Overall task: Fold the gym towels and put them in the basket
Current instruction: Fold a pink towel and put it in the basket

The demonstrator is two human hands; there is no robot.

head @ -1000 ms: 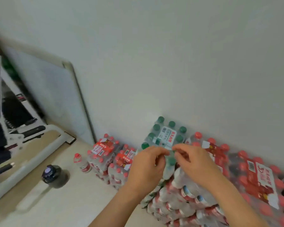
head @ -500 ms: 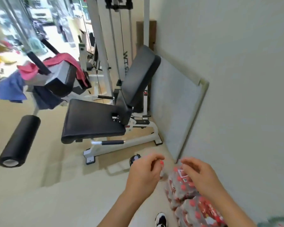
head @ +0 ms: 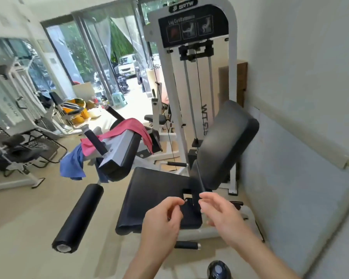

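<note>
A pink towel (head: 129, 128) lies draped over the grey pad arm of the leg curl machine (head: 191, 93). A blue towel (head: 72, 167) hangs from the same arm, lower and to the left. My left hand (head: 162, 217) hovers in front of the machine's black seat (head: 149, 196), its fingers loosely curled and holding nothing. My right hand (head: 220, 214) floats beside it with relaxed fingers, also empty. Both hands are well short of the towels. No basket is in sight.
A black foam roller (head: 79, 216) sticks out at the lower left. The black backrest (head: 226, 146) leans toward the right wall, where a grey board (head: 290, 190) stands. A dark bottle (head: 218, 269) sits on the floor by my arms. Other gym machines and a yellow bucket (head: 77, 111) fill the left.
The view has swung left from the packs of bottles by the wall to the leg curl machine. Both hands have come off the bottles and now hold nothing.
</note>
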